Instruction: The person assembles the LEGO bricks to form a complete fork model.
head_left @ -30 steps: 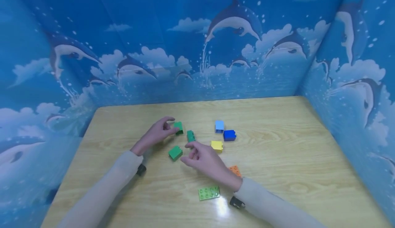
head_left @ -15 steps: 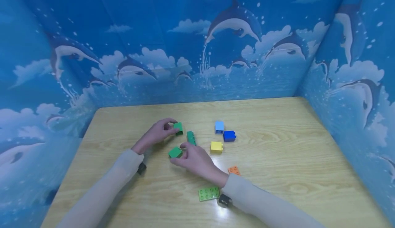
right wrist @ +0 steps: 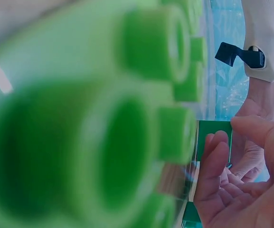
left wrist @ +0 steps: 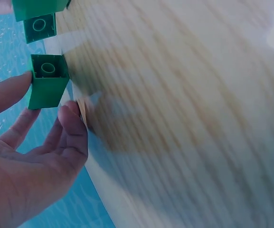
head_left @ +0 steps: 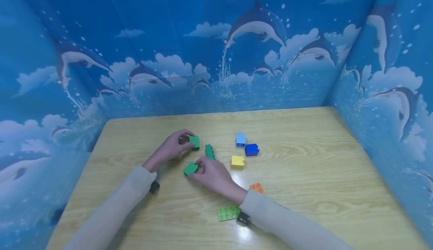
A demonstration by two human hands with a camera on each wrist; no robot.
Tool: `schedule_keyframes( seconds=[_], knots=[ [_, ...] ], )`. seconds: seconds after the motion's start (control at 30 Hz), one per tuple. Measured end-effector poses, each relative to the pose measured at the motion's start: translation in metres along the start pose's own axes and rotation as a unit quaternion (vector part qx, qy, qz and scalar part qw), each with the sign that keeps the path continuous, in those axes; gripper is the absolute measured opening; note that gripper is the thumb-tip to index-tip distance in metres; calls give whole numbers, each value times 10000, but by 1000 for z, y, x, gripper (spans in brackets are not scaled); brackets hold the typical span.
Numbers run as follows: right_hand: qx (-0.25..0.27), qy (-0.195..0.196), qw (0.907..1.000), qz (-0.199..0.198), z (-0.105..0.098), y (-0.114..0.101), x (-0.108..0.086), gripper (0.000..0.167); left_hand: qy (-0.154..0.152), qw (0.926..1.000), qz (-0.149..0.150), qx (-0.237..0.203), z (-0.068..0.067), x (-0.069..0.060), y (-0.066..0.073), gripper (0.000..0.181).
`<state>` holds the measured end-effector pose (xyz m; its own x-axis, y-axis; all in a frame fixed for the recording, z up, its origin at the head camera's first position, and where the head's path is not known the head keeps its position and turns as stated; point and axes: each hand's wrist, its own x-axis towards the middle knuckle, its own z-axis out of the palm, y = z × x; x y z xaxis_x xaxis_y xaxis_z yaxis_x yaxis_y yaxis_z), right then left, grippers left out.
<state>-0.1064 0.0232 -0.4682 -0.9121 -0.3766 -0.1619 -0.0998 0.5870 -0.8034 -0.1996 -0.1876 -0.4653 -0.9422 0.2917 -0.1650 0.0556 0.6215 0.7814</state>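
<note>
On the far left of the table, my left hand [head_left: 173,144] pinches a green toy building block [head_left: 194,141] between thumb and fingers. In the left wrist view that block [left wrist: 47,90] shows its hollow underside, with the thumb on one side. Closer to me, my right hand [head_left: 216,176] pinches another green block [head_left: 191,168], thumb on its near side. Its flat face [right wrist: 214,128] appears between thumb and fingers in the right wrist view. A third, darker green block [head_left: 209,152] lies between the two hands, touched by neither as far as I can see.
Right of the hands lie a yellow block [head_left: 237,162], a dark blue block [head_left: 252,149] and a light blue block [head_left: 240,140]. A light green plate [head_left: 228,213] sits beneath the right wrist, beside an orange plate [head_left: 257,187]. Dolphin-printed curtains [head_left: 203,54] enclose the wooden table [head_left: 304,148].
My right hand has moved left from beside the near green block and taken hold of it. The left hand's fingers have closed on the far green block. Both blocks have shifted slightly left.
</note>
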Motion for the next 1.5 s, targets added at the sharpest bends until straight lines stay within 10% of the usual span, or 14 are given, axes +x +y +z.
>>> schedule_keyframes(
  seconds=[0.87, 1.5],
  knots=[
    [259, -198, 9981, -528, 8, -5, -14, 16, -83, 9983, 421, -386, -14, -18, -16, 27],
    [496, -547, 9946, -727, 34, -30, 6, 74, -152, 9971, 576, -475, -20, -28, -24, 26]
  ],
)
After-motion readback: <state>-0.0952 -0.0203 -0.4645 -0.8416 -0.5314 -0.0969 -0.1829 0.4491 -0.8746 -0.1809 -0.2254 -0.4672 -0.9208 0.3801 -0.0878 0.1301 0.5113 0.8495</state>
